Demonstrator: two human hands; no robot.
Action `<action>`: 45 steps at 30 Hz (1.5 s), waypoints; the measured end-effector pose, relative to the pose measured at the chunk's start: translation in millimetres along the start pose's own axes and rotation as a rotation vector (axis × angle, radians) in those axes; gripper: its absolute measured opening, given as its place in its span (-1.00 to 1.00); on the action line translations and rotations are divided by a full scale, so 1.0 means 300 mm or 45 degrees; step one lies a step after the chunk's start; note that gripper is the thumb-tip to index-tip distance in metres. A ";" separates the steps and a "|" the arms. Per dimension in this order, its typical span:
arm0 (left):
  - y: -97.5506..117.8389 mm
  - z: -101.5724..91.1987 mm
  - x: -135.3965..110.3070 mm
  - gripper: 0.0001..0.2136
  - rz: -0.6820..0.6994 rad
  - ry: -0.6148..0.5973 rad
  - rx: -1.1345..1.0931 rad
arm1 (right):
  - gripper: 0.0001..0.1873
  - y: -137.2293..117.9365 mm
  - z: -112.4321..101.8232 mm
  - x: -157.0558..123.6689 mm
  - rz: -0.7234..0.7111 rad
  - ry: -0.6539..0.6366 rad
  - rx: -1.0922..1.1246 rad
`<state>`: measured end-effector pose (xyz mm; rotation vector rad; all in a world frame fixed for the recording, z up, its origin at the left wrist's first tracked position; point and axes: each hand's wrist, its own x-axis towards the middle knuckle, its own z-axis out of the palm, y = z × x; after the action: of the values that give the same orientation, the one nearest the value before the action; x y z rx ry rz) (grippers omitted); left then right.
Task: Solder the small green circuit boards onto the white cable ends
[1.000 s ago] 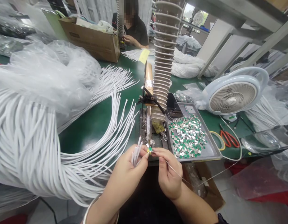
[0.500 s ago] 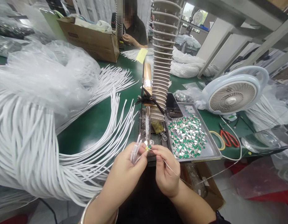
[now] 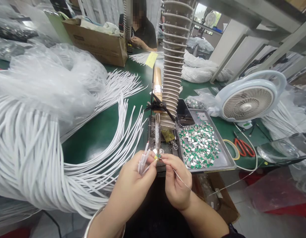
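Observation:
My left hand (image 3: 133,180) is closed round the ends of several white cables (image 3: 143,161) and pinches a small green part (image 3: 156,156) at its fingertips. My right hand (image 3: 176,181) is pinched on a thin solder wire (image 3: 192,190) whose tip meets that part. Both hands sit just below the tip of a fixed soldering iron (image 3: 157,132) with a wooden handle, mounted on a dark stand (image 3: 151,138). A large bundle of white cables (image 3: 31,152) fans out to the left.
A metal tray (image 3: 223,155) of several small green and silver parts lies right of the iron. A white fan (image 3: 249,100), red scissors (image 3: 243,147), a phone (image 3: 184,112) and a ribbed hose (image 3: 174,59) stand behind. A cardboard box (image 3: 98,41) and another person (image 3: 143,31) are at the far side.
Both hands have shifted slightly up and left toward the iron's tip, still holding the cables, the part and the wire.

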<state>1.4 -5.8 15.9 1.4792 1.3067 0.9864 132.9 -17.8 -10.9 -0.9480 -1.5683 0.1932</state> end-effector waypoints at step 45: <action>-0.006 0.012 0.006 -0.92 -0.027 0.010 -0.053 | -0.78 0.003 0.003 0.003 0.009 -0.027 -0.080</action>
<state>4.6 -4.5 13.1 1.4288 1.2971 1.0008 132.5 -16.4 -10.9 -1.0035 -1.5987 0.1596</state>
